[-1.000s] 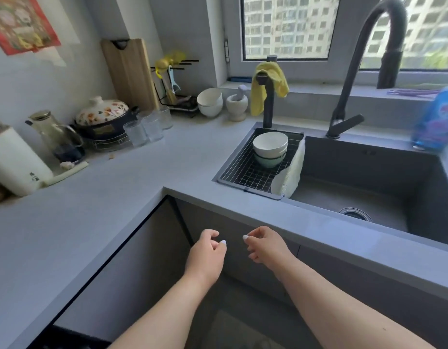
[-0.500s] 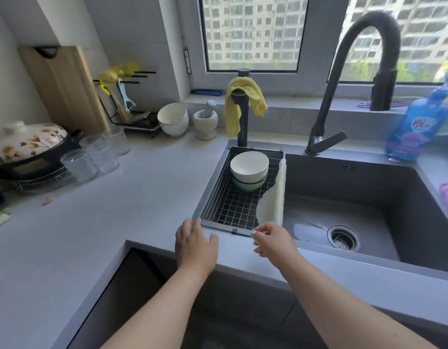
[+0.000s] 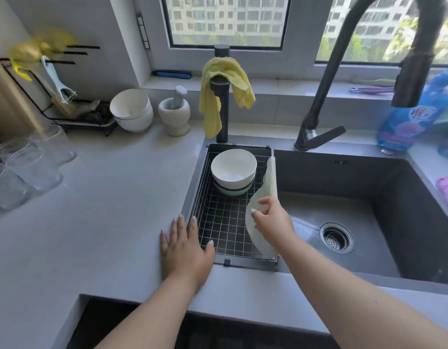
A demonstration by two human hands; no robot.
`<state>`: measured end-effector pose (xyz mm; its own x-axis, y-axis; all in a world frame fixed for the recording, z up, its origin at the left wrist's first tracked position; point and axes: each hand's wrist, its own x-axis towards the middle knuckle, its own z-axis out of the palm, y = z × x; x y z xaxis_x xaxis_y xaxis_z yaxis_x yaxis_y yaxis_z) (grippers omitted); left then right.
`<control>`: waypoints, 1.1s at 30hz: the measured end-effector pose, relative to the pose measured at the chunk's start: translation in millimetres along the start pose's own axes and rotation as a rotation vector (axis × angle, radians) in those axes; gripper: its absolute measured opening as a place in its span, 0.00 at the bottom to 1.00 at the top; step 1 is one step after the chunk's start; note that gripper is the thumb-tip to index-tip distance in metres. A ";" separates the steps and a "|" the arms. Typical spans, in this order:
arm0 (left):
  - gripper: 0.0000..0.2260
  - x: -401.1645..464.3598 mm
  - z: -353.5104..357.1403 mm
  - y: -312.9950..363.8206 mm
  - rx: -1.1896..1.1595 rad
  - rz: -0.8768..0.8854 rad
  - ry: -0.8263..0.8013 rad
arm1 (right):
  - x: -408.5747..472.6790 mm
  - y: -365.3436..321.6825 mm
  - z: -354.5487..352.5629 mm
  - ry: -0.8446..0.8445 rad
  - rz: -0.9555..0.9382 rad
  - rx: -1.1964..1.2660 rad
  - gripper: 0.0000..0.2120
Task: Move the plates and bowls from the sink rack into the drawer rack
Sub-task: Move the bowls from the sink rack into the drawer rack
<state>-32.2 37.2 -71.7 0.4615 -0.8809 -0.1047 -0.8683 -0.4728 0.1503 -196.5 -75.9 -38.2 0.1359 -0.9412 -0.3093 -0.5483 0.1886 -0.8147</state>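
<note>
A black wire sink rack (image 3: 225, 222) sits in the left end of the sink. At its back stands a stack of white bowls (image 3: 233, 168) on a pale green bowl (image 3: 230, 191). A pale speckled plate (image 3: 269, 177) stands on edge along the rack's right side. My right hand (image 3: 273, 220) holds that plate's upper rim, thumb and fingers curled on it. My left hand (image 3: 183, 248) lies flat on the counter at the rack's front left corner, fingers straight. The drawer rack is not visible; only a dark opening (image 3: 132, 323) shows below the counter edge.
A black faucet (image 3: 343, 71) arches over the dark sink basin (image 3: 356, 210). A yellow cloth (image 3: 217, 96) hangs on a black post behind the rack. Bowls (image 3: 132, 109), a mortar (image 3: 174, 114) and glasses (image 3: 29, 162) stand on the left counter. A blue bottle (image 3: 414, 117) stands right.
Both hands rose from below the counter edge. The left one came down flat beside the rack; the right one reached forward and took the upright plate's rim. The view moved closer to the sink.
</note>
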 end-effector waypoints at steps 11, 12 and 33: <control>0.34 10.9 -3.5 0.7 0.067 0.040 0.009 | 87.2 -40.0 20.8 -0.046 -0.123 -0.473 0.23; 0.34 11.1 -4.0 0.6 0.067 0.041 0.006 | 91.3 -39.4 22.5 -0.071 -0.124 -0.502 0.21; 0.33 9.4 -9.9 -1.6 0.010 0.041 -0.047 | 66.8 -58.7 23.6 0.129 -0.257 0.013 0.07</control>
<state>-24.6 29.5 -63.1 0.4166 -0.8974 -0.1452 -0.8882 -0.4358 0.1455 -135.7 -143.2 -22.6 0.1623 -0.9864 -0.0278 -0.4984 -0.0577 -0.8650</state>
